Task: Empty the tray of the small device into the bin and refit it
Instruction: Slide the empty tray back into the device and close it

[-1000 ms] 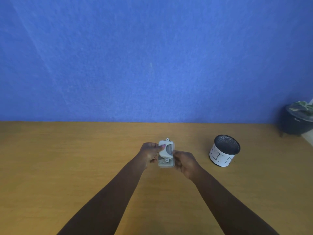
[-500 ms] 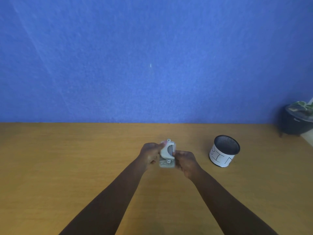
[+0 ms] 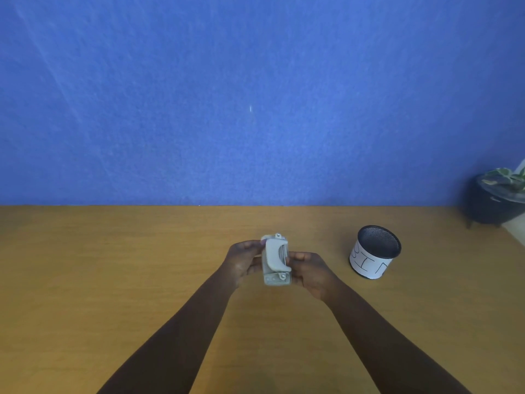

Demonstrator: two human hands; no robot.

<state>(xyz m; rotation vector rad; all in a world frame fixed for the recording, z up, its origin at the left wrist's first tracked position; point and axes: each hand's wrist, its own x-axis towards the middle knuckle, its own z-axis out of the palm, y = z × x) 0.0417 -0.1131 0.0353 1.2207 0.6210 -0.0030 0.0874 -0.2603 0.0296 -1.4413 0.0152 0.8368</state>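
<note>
We hold the small grey hole punch (image 3: 276, 261) between both hands just above the wooden table (image 3: 113, 280), near its middle, with the curved lever on top and the base turned toward us. Our left hand (image 3: 243, 260) grips its left side, thumb pressed near the far end of the lever, and our right hand (image 3: 311, 270) clasps its right side with the fingers curled against the base. We cannot tell from here whether the tray under the base is seated or loose. To the right of the punch, well apart from our right hand, stands the bin (image 3: 374, 251), a black mesh cup wrapped in white paper lettered "BIN"; its inside looks dark and we cannot make out any contents. At the far right edge of the table sits a dark pot (image 3: 491, 206) holding a leafy plant (image 3: 504, 177). A blue wall (image 3: 255, 95) rises behind the table.
</note>
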